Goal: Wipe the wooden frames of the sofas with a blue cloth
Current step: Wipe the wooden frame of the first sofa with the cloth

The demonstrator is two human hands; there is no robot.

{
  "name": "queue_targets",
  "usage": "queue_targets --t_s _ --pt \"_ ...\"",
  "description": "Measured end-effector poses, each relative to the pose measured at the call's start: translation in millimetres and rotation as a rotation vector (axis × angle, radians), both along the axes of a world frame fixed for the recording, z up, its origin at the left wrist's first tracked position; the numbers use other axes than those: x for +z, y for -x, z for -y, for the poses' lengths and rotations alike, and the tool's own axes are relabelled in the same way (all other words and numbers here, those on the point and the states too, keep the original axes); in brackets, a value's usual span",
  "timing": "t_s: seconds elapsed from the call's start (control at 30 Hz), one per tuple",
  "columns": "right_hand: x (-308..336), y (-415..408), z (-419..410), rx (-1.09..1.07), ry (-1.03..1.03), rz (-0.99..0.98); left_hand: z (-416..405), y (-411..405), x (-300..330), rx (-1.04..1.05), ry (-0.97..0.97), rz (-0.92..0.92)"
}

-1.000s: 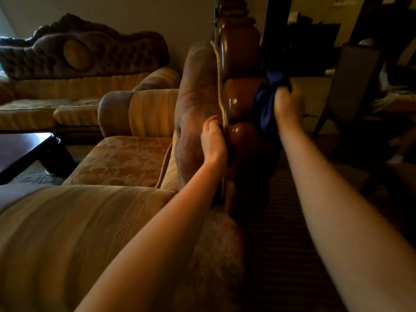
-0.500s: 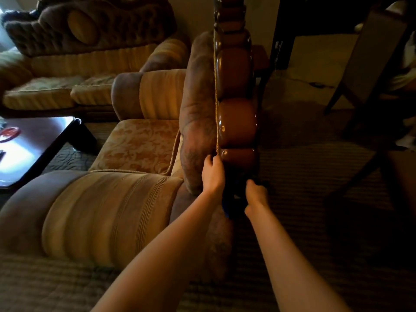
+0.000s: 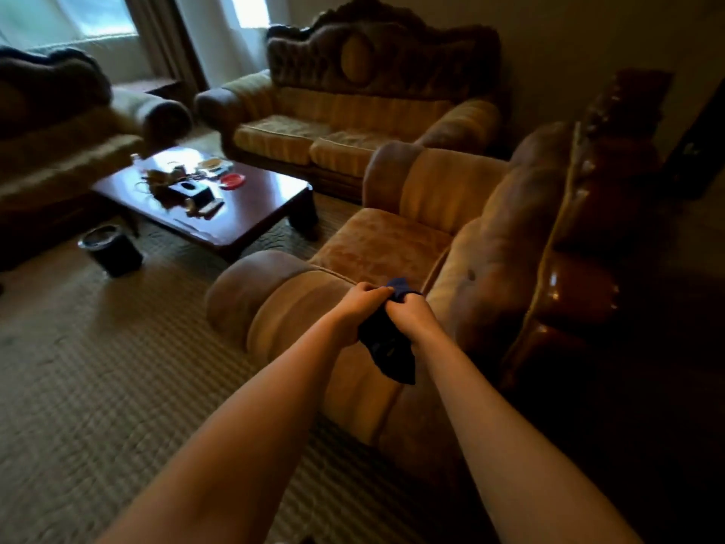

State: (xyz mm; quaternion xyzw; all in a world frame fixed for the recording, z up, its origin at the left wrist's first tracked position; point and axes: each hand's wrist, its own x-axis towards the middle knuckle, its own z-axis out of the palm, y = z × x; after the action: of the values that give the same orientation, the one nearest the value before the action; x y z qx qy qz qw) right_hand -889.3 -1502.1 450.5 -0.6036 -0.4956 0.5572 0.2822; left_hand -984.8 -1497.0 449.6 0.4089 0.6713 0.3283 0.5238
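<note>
Head view: left hand (image 3: 363, 304) and right hand (image 3: 410, 314) both grip the bunched blue cloth (image 3: 386, 347) above the near armchair's arm. Loosely gathered, it could slip while being refolded. To the right, the armchair's wooden frame (image 3: 580, 245) sinks into shadow, detail lost.

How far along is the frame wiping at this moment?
Done: cannot tell; no frame shows wipe marks. In hand: both the left hand and right hand grip the blue cloth above the armchair's arm, off its wooden frame. Left: likely the sofa opposite.
</note>
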Motion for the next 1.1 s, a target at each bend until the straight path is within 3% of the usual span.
queue_targets --t_s 0.43,0.57,0.77,0.9,1.1 --pt "42 336 32 0.762 -0.106 0.067 100 351 29 0.483 -0.049 -0.192" --pt "43 438 49 0.811 -0.178 0.010 141 442 40 0.632 -0.074 -0.167" --pt "43 550 79 0.965 -0.193 -0.015 187 530 52 0.836 -0.114 0.028" --pt "36 602 83 1.045 -0.218 0.023 199 569 54 0.849 -0.074 0.155" --pt "20 672 59 1.159 -0.224 0.056 179 633 35 0.853 0.095 -0.038"
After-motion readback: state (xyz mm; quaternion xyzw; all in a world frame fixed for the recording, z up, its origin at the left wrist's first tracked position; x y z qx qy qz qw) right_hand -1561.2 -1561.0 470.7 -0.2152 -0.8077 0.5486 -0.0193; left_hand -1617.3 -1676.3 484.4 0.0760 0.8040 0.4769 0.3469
